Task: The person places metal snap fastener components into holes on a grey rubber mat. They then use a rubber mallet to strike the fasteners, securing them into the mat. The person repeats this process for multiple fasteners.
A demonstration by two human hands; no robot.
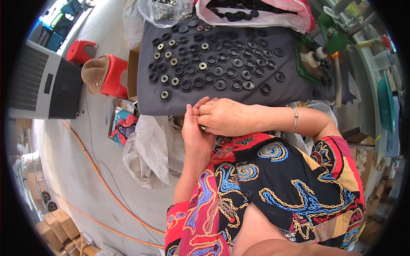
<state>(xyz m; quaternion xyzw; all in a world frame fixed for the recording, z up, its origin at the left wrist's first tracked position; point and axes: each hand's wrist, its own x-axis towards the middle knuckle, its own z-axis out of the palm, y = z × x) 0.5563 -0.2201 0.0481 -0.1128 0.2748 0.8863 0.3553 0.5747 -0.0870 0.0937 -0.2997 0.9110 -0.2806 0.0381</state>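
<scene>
Near the dark grey cloth [284,94] bearing round black plastic discs [220,83], the curled right hand [225,116] meets the cupped left hand [194,133] around a small brass-coloured metal piece [203,127], apparently a handling step calling next for fine finger control, though which grips it I cannot tell.

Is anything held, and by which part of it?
A small metallic piece, seemingly in the right grip, against the left grip; which part is held is hidden.

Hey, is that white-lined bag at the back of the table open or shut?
Open: the bag's white-lined mouth gapes wide, and black round pieces show inside it.
</scene>
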